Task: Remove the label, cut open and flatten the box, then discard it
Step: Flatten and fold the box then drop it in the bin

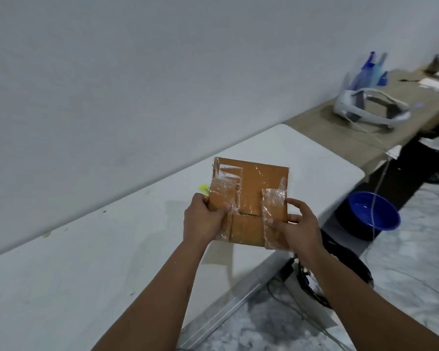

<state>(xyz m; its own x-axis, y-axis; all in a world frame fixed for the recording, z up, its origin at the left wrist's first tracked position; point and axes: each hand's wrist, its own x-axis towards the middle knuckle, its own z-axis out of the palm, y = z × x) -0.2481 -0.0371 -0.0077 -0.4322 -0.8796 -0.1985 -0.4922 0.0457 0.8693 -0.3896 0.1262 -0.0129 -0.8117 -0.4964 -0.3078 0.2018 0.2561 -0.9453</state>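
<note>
Gripping flattened box point(251, 188) edges, left hand point(203, 219), right hand point(293, 228), above table point(86, 262).

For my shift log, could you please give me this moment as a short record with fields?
held item: flattened cardboard box, clear tape on its flaps
left hand: grips the box's left edge
right hand: grips the box's right edge
below: white table
floor, right: blue basin
far table: white headset

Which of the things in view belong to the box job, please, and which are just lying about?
Job: cardboard box, left hand, right hand, clear tape on the box.

Lying about: headset, blue basin, blue bottles, floor cables, yellow-green object behind the box.
</note>
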